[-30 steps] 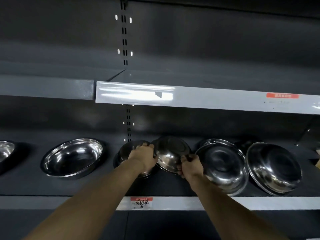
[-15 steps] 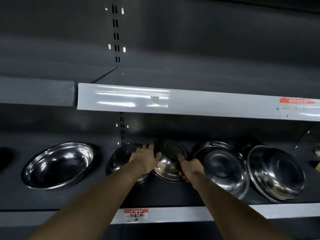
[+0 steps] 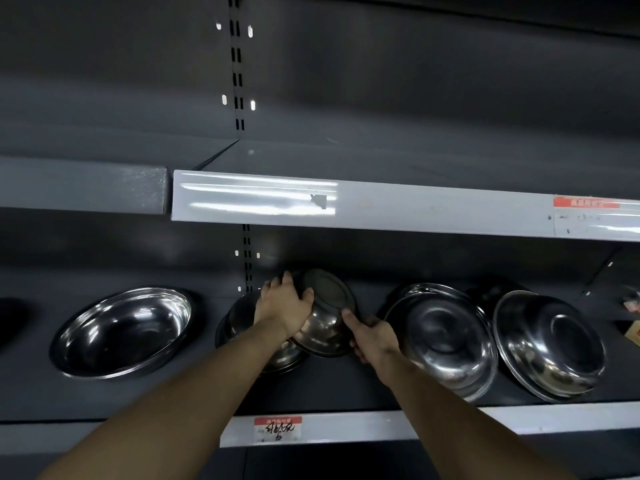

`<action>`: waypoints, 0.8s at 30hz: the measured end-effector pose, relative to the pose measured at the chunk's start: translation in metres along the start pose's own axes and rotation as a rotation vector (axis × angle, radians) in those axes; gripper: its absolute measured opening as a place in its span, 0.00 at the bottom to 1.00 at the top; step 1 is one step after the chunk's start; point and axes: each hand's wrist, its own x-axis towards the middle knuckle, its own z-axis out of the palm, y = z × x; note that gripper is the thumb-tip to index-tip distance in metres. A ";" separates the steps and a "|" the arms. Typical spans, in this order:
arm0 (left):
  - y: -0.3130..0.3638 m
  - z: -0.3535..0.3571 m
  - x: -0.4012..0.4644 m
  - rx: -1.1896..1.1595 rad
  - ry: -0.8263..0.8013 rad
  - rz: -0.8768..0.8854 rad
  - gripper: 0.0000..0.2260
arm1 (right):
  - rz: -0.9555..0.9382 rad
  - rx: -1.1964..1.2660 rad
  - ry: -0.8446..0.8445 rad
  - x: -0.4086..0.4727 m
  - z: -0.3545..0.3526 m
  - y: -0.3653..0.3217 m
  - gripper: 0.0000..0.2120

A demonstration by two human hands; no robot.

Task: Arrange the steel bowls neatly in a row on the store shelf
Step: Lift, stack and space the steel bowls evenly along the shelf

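Hands meet on one steel bowl at the middle of the dark store shelf. That bowl is tipped up with its flat base facing the camera. The left hand is curled over its upper left edge, thumb lying across the base, and the right hand grips its lower right rim with the thumb pressed on the outside wall. Just behind and below the left hand sits a second bowl, mostly hidden by the wrist; whether the held bowl touches it I cannot tell. Further left, apart from these, a wide bowl rests on its base, open side up and leaning slightly toward the camera. To the right of the right hand, a tilted bowl stands on its rim, and beside it another tilted bowl leans the same way, the two near or touching. On the pale front strip of the shelf a red and white price tag with handwriting sits between the forearms. Overhead runs the upper shelf, its front edge glossy.
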 end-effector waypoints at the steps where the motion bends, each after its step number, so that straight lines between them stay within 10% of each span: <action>1: -0.003 -0.002 -0.001 -0.012 0.021 0.013 0.31 | -0.026 0.021 -0.001 -0.002 0.001 0.000 0.15; 14: -0.037 -0.008 -0.034 -0.203 0.156 0.179 0.35 | 0.019 0.483 0.350 -0.034 0.013 -0.016 0.18; 24: -0.023 -0.006 -0.043 -0.645 0.239 0.196 0.13 | 0.000 0.358 0.449 -0.068 -0.020 -0.023 0.41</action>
